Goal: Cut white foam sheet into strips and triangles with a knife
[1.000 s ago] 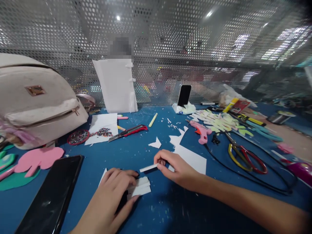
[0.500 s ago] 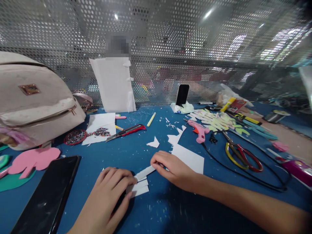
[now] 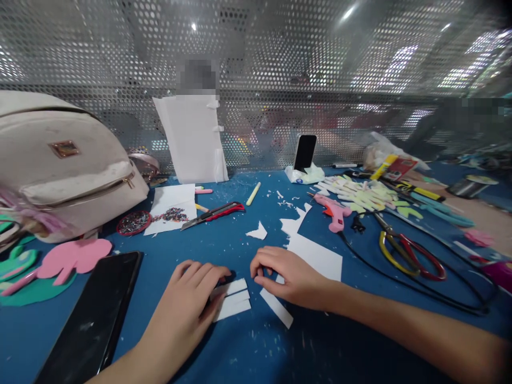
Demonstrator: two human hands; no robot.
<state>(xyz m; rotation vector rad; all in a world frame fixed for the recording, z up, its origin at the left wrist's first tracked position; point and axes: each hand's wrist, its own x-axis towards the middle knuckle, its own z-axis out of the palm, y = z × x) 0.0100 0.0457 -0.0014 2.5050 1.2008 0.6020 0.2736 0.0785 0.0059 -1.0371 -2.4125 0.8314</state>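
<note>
My left hand [image 3: 194,298] rests over several short white paper strips [image 3: 234,305] lying side by side on the blue table [image 3: 192,349]. Its fingers stretch forward, apart from the thumb, which lies by the strips' left ends. My right hand [image 3: 288,274] is curled, thumb and index finger close together, with nothing visible between them. A loose white paper strip [image 3: 280,312] lies slanted just below it. Partly under the right hand and wrist is a larger white paper sheet [image 3: 320,258], and a jagged paper scrap [image 3: 295,221] lies beyond it.
A black phone [image 3: 90,320], pink foam shape [image 3: 76,258] and pale backpack [image 3: 72,165] are on the left. Ahead lies a red-handled utility knife [image 3: 220,213]. On the right are a pink glue gun [image 3: 335,210], its black cord and red-and-yellow-handled scissors [image 3: 412,256].
The strip stretched between both hands has left their fingers and now lies below my right hand. My left hand has shifted slightly. The whole view has moved a little rightward across the picture.
</note>
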